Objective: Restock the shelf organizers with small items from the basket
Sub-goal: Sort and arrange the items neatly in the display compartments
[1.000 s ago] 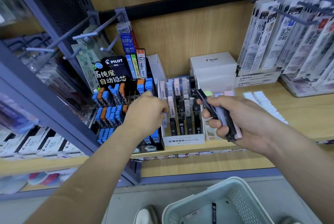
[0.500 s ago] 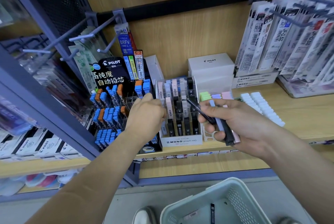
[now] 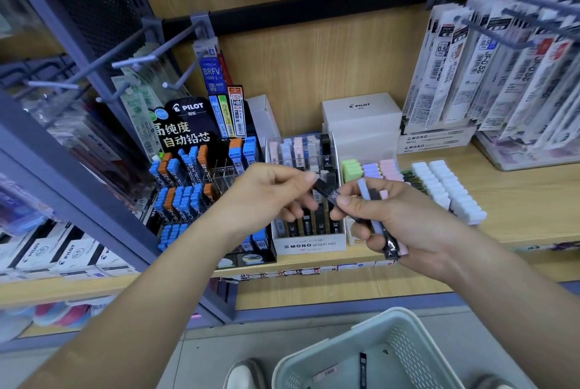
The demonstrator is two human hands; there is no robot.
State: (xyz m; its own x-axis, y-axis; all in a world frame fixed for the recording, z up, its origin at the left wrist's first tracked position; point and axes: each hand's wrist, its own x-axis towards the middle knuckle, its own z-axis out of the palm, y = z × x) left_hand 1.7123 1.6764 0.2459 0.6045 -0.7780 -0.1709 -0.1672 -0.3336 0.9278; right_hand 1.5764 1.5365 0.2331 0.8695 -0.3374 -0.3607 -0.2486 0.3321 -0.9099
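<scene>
My right hand grips a small bundle of slim lead-refill cases, black, lilac and pink. One black case sticks out of the bundle toward the left. My left hand pinches the tip of that black case between thumb and forefinger. Both hands hover in front of the white MONO graph organizer, whose slots hold black and pastel cases. The pale green basket stands on the floor below, with a black case and a pink one inside.
A black PILOT lead display with blue and orange cases stands left of the organizer. White PILOT boxes, pastel erasers and a white eraser row lie on the wooden shelf. Refill packs hang on hooks at upper right. Shoes show beside the basket.
My left hand left the organizer's left edge and came right to pinch the black case. My right hand moved slightly left toward it, pushing that case out of the bundle.
</scene>
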